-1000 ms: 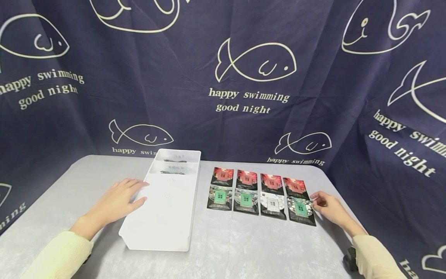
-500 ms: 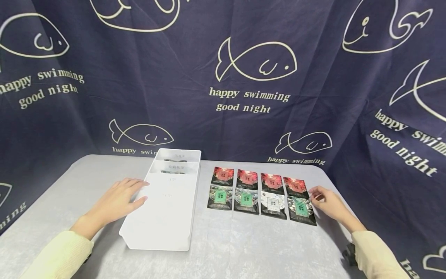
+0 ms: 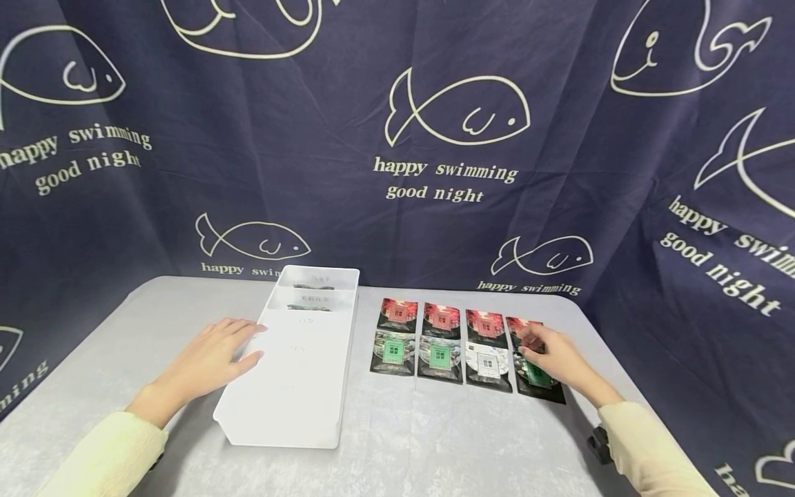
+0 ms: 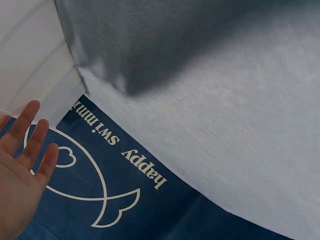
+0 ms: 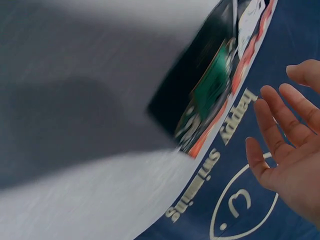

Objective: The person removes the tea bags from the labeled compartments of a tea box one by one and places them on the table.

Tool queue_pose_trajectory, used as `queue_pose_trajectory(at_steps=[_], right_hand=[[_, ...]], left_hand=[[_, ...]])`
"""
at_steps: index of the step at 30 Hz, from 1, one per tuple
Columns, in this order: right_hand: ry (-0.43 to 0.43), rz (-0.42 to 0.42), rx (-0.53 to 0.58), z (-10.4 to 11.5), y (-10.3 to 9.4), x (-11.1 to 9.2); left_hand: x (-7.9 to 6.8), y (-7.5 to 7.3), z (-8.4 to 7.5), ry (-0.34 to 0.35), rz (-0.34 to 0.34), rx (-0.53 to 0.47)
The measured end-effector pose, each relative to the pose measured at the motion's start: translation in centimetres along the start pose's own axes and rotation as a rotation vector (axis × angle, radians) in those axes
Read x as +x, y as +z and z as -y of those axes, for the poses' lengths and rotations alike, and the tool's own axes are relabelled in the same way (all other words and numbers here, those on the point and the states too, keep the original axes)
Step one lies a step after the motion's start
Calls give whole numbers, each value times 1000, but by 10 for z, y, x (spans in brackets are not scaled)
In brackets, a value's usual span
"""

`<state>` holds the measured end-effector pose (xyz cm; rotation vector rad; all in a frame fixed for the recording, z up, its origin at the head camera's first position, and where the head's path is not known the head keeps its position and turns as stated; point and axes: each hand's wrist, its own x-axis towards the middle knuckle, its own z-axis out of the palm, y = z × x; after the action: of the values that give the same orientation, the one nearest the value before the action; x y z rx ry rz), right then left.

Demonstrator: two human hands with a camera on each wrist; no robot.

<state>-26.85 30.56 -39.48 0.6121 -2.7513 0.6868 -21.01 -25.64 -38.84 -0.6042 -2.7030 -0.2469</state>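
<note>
My left hand lies at the left rim of a long white divided bin, fingers extended over the edge. In the left wrist view its fingers are spread beside the bin's wall. My right hand hovers over the rightmost sachets, fingers loosely bent and holding nothing. Beneath it lies a black sachet with a green label, partly hidden by the fingers. Behind that is a red-and-black sachet, also partly covered. The right wrist view shows the green label, blurred, with the hand apart from it.
Several more sachets lie in two rows: red-and-black ones behind, green-labelled ones and a white-labelled one in front. Dark packets show in the bin's rear compartments, which bear handwriting. A navy fish-print curtain hangs behind the grey table.
My right hand has moved left from the right edge of the rightmost sachets to over them. The left hand, bin and sachets have stayed in place.
</note>
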Motion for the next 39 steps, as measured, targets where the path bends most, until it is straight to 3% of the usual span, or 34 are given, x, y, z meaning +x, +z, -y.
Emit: queue_pose_trajectory(at_steps=[24,30,39], right_hand=[[-198,116,-33,85,45,48],[-183,149,-54,104,53,59],[-264,122,-88,128,68,77]], left_hand=[[1,1,0,-6,1,-1],[0,1,0,-8,-2,-5],[-1,-2,-1,-6,0,-8]])
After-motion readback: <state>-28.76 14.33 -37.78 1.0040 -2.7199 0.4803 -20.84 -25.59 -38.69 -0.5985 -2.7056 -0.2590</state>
